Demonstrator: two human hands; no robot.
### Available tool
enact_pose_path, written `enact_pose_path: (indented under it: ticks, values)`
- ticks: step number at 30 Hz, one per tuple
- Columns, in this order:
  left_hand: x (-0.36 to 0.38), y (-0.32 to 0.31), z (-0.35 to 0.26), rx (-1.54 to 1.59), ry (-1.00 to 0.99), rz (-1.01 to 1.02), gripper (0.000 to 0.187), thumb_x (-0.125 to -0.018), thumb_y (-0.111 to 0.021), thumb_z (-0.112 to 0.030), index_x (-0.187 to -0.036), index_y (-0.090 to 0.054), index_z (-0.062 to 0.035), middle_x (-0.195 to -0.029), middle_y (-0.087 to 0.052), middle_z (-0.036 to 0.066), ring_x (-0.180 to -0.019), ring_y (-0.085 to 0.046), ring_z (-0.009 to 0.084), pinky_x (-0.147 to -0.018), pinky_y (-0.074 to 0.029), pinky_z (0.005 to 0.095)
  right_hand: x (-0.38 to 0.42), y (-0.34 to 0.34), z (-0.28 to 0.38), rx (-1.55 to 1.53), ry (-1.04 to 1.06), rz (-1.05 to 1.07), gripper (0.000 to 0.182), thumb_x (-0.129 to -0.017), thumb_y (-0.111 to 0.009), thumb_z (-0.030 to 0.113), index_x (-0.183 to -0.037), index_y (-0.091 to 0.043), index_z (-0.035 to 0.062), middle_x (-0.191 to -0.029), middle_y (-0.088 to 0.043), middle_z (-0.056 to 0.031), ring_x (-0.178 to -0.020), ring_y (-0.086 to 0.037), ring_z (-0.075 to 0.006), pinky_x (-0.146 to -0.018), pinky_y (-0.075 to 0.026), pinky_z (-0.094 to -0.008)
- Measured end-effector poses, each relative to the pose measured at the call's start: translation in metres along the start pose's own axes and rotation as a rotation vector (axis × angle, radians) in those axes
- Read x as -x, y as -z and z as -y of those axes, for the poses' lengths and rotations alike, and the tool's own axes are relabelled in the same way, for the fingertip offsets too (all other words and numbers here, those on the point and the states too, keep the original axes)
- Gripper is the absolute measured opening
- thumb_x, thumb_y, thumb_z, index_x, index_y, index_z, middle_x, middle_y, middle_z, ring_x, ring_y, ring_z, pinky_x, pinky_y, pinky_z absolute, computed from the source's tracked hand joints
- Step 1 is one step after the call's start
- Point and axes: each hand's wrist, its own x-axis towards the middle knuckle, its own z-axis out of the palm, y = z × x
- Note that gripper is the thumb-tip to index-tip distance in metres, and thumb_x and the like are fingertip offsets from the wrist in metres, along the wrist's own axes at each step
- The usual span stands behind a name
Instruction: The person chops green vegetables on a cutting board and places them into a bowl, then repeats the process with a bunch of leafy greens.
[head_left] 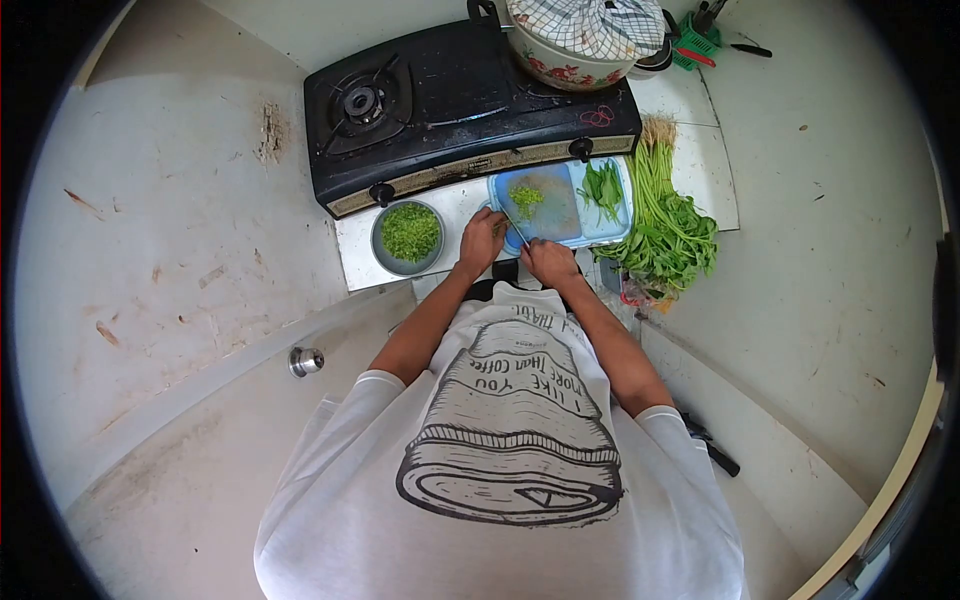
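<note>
My right hand (550, 263) is closed around a knife (518, 230), its thin blade slanting up and left over the near edge of a blue cutting board (562, 222). By the board's left edge, my left hand (483, 240) has its fingers curled together close to the blade tip; what they hold, if anything, is hidden. A small heap of chopped greens (525, 199) lies on the board above the blade. Some whole leaves (602, 188) rest in its lighter right-hand section. Left of my hands stands a grey bowl (376, 240) filled with finely chopped greens (410, 232).
A black gas stove (455, 95) stands behind the board, bearing a flowered pot (570, 70) draped with a checked cloth (590, 25). At the right lies a large bunch of leafy greens (672, 225). A green basket (697, 42) with utensils sits in the back corner.
</note>
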Motion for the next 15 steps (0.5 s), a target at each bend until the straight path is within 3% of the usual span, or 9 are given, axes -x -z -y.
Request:
enact_pose_path:
  ticks: [11, 15]
  values:
    - [0.006, 0.003, 0.002, 0.063, -0.086, -0.061, 0.015, -0.091, -0.07, -0.004, -0.104, -0.074, 0.0008, -0.098, -0.067, 0.02, -0.09, -0.067, 0.0415, -0.082, -0.054, 0.0466, -0.011, -0.011, -0.001, -0.009, 0.084, -0.145, 0.045, -0.106, -0.051, 0.038, -0.09, -0.069, 0.0005, -0.083, -0.074, -0.0233, -0.076, -0.075, -0.0405, -0.072, -0.06, -0.0505]
    - [0.009, -0.001, 0.01, 0.066, -0.016, -0.041, 0.015, -0.091, -0.071, -0.004, -0.105, -0.074, 0.0015, -0.097, -0.068, 0.02, -0.085, -0.068, 0.0399, -0.079, -0.054, 0.0456, -0.008, -0.009, -0.001, -0.014, 0.066, -0.142, 0.045, -0.105, -0.052, 0.038, -0.089, -0.07, 0.0006, -0.081, -0.074, -0.0231, -0.075, -0.074, -0.0405, -0.072, -0.06, -0.0502]
